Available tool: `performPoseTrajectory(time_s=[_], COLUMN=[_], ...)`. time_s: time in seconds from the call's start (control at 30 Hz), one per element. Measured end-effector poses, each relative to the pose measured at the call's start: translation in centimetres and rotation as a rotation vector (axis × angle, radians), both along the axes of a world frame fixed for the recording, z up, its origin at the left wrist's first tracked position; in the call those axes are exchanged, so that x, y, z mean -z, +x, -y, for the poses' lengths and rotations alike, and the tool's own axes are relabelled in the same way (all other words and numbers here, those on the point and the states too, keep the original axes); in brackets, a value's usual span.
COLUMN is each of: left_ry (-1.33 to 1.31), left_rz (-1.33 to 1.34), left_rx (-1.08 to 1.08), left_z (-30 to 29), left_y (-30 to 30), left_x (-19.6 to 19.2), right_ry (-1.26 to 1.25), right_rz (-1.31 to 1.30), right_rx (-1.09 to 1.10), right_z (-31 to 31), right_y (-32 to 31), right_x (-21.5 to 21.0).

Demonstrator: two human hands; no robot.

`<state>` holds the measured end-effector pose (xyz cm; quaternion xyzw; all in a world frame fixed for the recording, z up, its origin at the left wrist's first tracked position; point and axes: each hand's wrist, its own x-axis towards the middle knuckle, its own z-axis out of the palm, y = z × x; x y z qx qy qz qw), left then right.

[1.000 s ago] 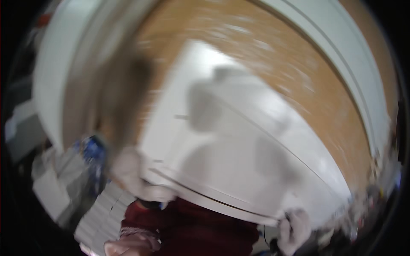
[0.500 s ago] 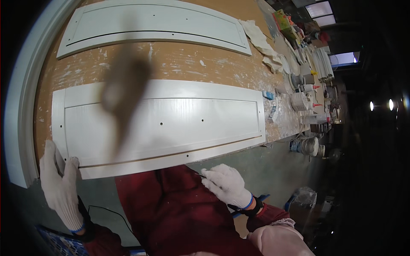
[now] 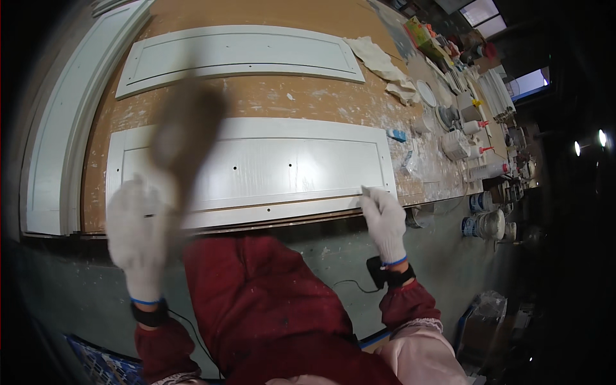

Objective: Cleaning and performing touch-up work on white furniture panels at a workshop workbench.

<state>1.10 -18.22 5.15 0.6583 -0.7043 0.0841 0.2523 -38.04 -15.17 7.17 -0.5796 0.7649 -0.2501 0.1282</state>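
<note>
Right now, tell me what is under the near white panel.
Brown, paint-flecked tabletop shows beyond the far edge of the near white panel; what lies directly beneath is covered by the panel itself and cannot be seen.

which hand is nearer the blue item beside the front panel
Right. The right hand is at the right end of the front panel, this side of the blue item; the left hand is at the opposite end.
</note>
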Motion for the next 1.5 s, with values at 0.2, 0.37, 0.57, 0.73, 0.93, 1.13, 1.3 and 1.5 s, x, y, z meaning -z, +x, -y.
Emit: performPoseTrajectory(time_s=[0.2,0.37,0.57,0.73,0.93,1.13,1.3,1.5], left_ry=[0.238,0.081,0.068,0.052,0.054,0.048,0.058,0.044], left_rz=[-0.179,-0.144,-0.146,-0.172,-0.173,-0.17,-0.179,-0.206], left_rx=[0.423,0.41,0.408,0.411,0.419,0.398,0.41,0.428], left_z=[-1.2,-0.8,-0.5,-0.4,-0.4,-0.5,-0.4,-0.5], left_y=[-10.6,-11.5,-11.6,-11.2,-11.4,-11.5,-11.4,-11.4], left_x=[1.1,3.1,3.1,3.5,3.3,3.5,3.3,3.2], right_ry=[0.062,0.025,0.157,-0.021,0.149,0.139,0.086,0.045], right_rz=[-0.304,-0.46,-0.541,-0.398,-0.408,-0.498,-0.129,-0.418], right_rx=[0.048,0.017,0.028,-0.261,0.092,-0.059,-0.398,-0.392], right_z=[5.7,8.8,10.9,10.0,9.8,10.4,10.0,10.7], right_y=[-4.9,-7.1,-7.0,-3.7,-5.6,-0.5,1.4,1.5], right_x=[1.9,3.3,2.9,2.2,2.8,2.6,1.4,1.8])
